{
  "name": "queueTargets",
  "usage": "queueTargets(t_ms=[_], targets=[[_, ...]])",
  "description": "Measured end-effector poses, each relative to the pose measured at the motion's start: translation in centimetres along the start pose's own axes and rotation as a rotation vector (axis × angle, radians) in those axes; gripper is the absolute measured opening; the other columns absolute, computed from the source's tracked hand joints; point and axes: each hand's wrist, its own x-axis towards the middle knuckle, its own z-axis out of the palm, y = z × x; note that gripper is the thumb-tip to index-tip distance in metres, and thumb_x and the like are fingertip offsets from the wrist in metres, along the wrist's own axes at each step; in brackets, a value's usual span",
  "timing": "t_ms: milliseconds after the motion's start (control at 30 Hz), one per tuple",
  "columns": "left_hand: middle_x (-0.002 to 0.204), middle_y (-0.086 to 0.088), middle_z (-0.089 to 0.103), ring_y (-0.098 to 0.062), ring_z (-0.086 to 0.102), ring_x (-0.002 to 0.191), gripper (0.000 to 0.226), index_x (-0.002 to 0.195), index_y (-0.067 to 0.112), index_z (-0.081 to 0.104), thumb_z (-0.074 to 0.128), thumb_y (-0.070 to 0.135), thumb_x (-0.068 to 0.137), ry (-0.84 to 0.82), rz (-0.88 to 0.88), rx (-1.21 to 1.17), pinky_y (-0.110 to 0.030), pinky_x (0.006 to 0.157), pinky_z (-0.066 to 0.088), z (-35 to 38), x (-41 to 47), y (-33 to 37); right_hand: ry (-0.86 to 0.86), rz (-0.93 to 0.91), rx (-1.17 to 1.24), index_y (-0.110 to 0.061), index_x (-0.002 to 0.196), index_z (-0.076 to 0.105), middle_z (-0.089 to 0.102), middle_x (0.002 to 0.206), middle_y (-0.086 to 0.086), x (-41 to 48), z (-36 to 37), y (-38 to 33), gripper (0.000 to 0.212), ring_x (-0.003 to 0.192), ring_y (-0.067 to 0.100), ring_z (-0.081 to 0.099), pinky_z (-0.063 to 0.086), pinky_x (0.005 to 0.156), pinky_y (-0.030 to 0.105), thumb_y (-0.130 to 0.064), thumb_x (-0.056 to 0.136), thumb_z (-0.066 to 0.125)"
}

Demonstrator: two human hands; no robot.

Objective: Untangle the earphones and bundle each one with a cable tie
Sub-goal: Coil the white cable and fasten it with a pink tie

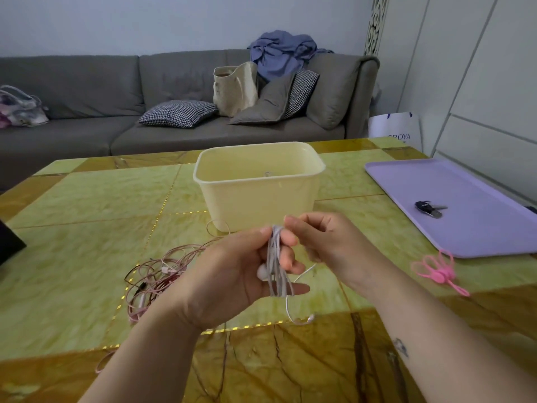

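The white earphones [277, 263] are gathered into a loose coil held above the desk [87, 213]. The left hand [232, 274] has its fingers [293, 267] curled round the coil, and the right hand [325, 245] pinches its top loops. A tail with the plug dangles below. The cord looks light, limp and springy, likely to uncoil if released, so the middle seems the best place to hold it. The pink earphones [162, 271] lie tangled at the left, and the pink cable ties [436, 270] lie at the right beside a purple tray [479, 228]. A cream bin [258, 196] stands behind.
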Motion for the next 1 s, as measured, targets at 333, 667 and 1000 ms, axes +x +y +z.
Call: queueTargets(t_ms=[333,667,1000], targets=[[0.088,0.0,0.072,-0.014,0.069,0.086,0.031,0.109,0.012,0.062,0.033,0.02,0.099,0.382,0.328,-0.095,-0.039,0.083,0.055,-1.1,0.9,0.8,-0.25,-0.034,-0.601,-0.01,0.097,0.071,0.04,0.054,-0.002,-0.9,2.1,-0.7,0.033,0.045,0.008,0.033,0.027,0.046,0.021,-0.035,0.096,0.051],[0.071,-0.001,0.063,-0.019,0.066,0.084,0.045,0.091,0.013,0.066,0.04,0.049,0.086,0.214,-0.026,0.458,-0.044,0.088,0.049,-0.4,0.7,-0.7,-0.051,-0.166,-0.619,-0.024,0.072,0.068,0.055,0.056,-0.007,-1.6,-0.8,-3.4,0.027,0.051,0.005,0.046,0.037,0.051,0.021,-0.041,0.09,0.056],[0.056,0.001,0.038,-0.014,0.055,0.06,0.027,0.073,0.014,0.064,0.046,0.03,0.086,0.006,-0.006,0.027,-0.044,0.077,0.056,0.1,0.4,-0.3,0.136,-0.12,-0.09,-0.013,0.075,0.069,0.054,0.05,-0.017,-0.4,0.4,-0.9,0.022,0.05,-0.004,0.048,0.036,0.054,0.009,-0.029,0.088,0.062]])
